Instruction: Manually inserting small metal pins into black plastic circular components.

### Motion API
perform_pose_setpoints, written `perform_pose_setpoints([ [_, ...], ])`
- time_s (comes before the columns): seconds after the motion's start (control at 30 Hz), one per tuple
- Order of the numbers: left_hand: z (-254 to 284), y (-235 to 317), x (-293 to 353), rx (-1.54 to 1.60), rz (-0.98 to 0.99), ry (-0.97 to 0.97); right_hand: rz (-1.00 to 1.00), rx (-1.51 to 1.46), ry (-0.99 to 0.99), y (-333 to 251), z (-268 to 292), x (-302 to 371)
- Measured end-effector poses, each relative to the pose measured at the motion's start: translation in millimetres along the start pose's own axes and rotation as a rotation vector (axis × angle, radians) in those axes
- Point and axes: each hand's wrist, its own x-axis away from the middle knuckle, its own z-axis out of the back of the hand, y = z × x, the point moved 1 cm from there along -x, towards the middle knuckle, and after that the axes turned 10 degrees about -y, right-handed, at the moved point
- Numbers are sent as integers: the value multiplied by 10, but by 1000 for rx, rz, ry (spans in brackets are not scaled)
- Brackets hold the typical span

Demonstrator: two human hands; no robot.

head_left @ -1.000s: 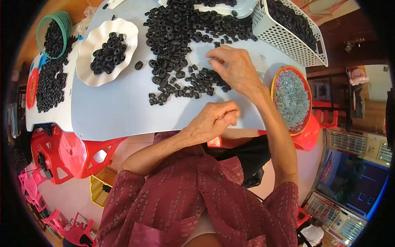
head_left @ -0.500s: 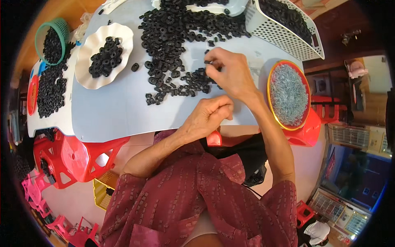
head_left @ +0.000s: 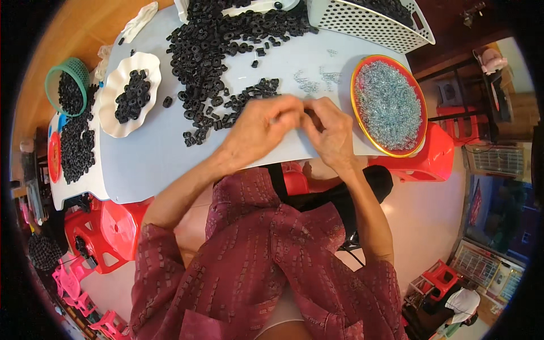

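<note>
My left hand point(head_left: 262, 131) and my right hand point(head_left: 330, 134) meet over the near edge of the pale blue-grey table point(head_left: 147, 175). The fingers of both are curled in and pressed together at the tips. Whatever lies between them is hidden by the fingers, and the left fingertips are a little blurred. Just beyond my left hand spreads a heap of small black ring-like and blocky parts point(head_left: 198, 73). To the right of my right hand stands a round red tray point(head_left: 356, 107) with a yellow rim, filled with small clear, shiny pieces point(head_left: 390, 105).
A white scalloped plate point(head_left: 107, 122) holds more black parts. Farther left are a green basket point(head_left: 84, 73) and a red dish point(head_left: 55, 158). A white perforated basket point(head_left: 374, 31) of black parts stands at the back right. Red stools point(head_left: 122, 226) flank the table below.
My right hand has come back from the black parts, where it pinched a small black piece, to meet my left hand. The left has shifted slightly left and up. The whole view has shifted.
</note>
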Motion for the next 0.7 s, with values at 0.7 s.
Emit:
perform_pose_setpoints([
  [0.7, 408, -269, -943, -354, -8, 121, 41, -140, 16, 18, 11, 33],
])
